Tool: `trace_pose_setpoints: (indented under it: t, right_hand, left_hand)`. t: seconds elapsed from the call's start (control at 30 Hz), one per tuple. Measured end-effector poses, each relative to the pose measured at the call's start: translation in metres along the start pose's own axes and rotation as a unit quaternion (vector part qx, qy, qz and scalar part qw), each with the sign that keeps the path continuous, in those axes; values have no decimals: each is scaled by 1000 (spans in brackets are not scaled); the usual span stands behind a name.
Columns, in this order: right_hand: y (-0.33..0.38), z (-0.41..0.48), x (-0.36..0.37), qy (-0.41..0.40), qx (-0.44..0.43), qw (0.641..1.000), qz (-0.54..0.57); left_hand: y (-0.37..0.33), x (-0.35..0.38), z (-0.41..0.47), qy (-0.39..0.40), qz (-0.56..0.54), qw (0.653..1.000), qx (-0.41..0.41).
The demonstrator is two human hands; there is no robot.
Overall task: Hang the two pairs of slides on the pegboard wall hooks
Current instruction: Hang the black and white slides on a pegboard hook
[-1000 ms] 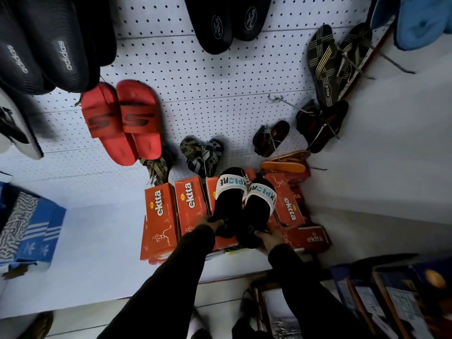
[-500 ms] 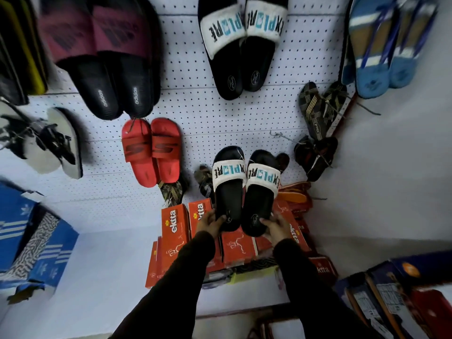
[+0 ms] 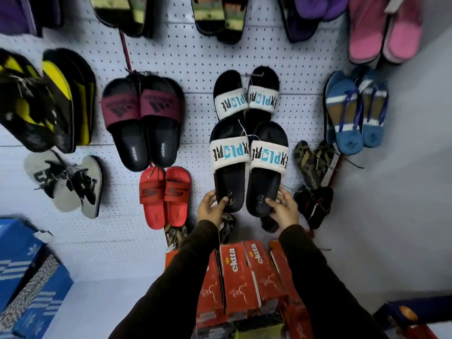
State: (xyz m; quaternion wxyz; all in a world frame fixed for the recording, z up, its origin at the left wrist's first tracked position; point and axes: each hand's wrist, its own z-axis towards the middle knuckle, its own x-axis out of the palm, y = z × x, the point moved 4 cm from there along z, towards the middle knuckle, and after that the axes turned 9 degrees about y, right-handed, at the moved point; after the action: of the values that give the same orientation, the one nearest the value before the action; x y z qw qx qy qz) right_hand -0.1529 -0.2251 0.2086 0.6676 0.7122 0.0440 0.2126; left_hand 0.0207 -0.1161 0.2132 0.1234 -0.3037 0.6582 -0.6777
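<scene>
The person is holding a pair of black slides (image 3: 248, 165) with white "EXPLORE" straps up against the pegboard (image 3: 195, 57), heels down. The left hand (image 3: 211, 207) is pinching the heel of one slide, thumb across the footbed and fingers curled behind; the right hand (image 3: 285, 207) is doing the same with the other. Both hands are closed on the heels, I judge, so that the toes and the thread joining them can be lifted to a hook.

A matching pair (image 3: 245, 96) is hanging just above the held pair, its hook (image 3: 254, 74) showing between the toes, and the held pair's toes are overlapping its heels. So one pair looks done and this one is not yet on a hook; which hook it is meant for I cannot tell.

The pegboard is white, dotted with holes and crowded. Left of the held pair are maroon-strapped adidas slides (image 3: 144, 123), with small red slides (image 3: 165, 196) lower down beside the left hand. Right of the held pair are blue flip-flops (image 3: 354, 111). Below it, red "ektta" boxes (image 3: 242, 277) are standing in a row under the person's sleeves, and a plain pale wall is meeting the board at the far right.
</scene>
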Motion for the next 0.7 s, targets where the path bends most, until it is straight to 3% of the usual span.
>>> trace_pose_setpoints:
  t: [0.4, 0.7]
  right_hand:
    - [128, 42, 18, 6, -113, 992, 51]
    - [153, 91, 24, 32, -62, 997, 36]
  left_hand:
    - [-101, 47, 40, 35, -25, 992, 123]
    - [-125, 59, 84, 5, -26, 995, 94]
